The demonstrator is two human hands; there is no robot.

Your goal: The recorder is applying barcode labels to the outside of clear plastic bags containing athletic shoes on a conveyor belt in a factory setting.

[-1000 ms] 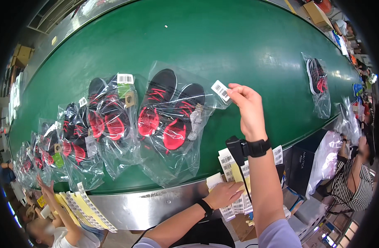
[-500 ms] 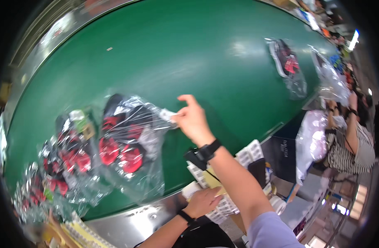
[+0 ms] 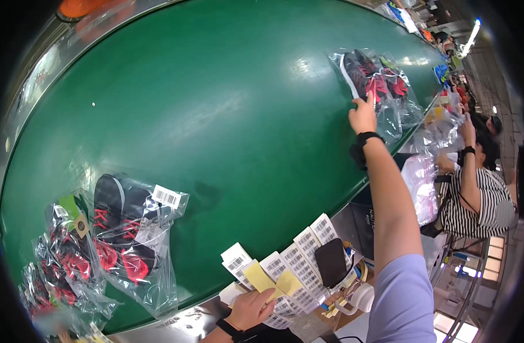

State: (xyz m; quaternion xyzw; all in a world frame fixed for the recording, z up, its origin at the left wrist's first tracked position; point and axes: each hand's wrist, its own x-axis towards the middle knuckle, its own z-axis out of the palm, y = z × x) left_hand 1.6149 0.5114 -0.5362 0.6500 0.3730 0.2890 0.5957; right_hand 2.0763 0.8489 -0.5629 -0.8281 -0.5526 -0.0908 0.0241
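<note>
My right hand reaches far over to the right, thumb and fingers at the near edge of a clear plastic bag of black and red shoes. Its fingertips overlap the bag, partly hiding how they grip it. My left hand is low at the belt's near edge, fingers curled on the yellow backing of barcode label sheets. At the left lies another bagged pair of shoes, with a white barcode label on the plastic.
More bagged shoes crowd the far left of the green belt. A second bagged pair lies beside the one at my right hand. A black phone-like object rests on the labels. A co-worker in a striped top handles clear bags at the right.
My right hand has left the bagged shoes at the left and gone to a bag at the right. A barcode label now shows flat on the left bag. The view has shifted.
</note>
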